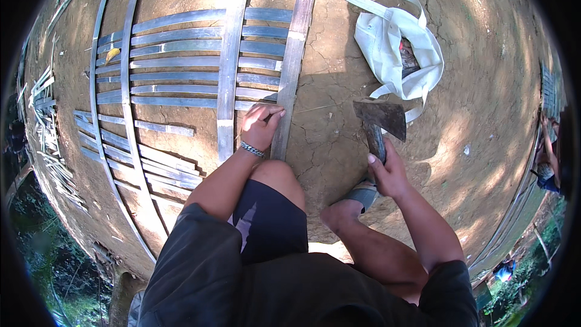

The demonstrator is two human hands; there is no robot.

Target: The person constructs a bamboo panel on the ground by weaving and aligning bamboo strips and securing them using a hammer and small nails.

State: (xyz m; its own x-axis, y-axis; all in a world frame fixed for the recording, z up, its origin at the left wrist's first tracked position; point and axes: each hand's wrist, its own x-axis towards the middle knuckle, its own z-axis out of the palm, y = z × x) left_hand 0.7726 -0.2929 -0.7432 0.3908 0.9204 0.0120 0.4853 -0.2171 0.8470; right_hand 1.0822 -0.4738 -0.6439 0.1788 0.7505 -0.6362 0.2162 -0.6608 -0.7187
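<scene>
My right hand grips a hatchet by its dark wooden handle. The broad, worn metal head is raised in front of me over the dirt. My left hand, with a chain bracelet at the wrist, is closed, its fingers curled and its thumb against them. It lies at the near end of the slats, touching the long flat bamboo strip; whatever is inside the fingers is hidden. Thin grey bamboo slats run crosswise between the long strips, forming a lattice on the ground.
A white cloth bag with dark items inside lies beyond the hatchet. Shorter slats lie loosely at the left, and a pile of split pieces lies farther out. Another person is at the far right edge.
</scene>
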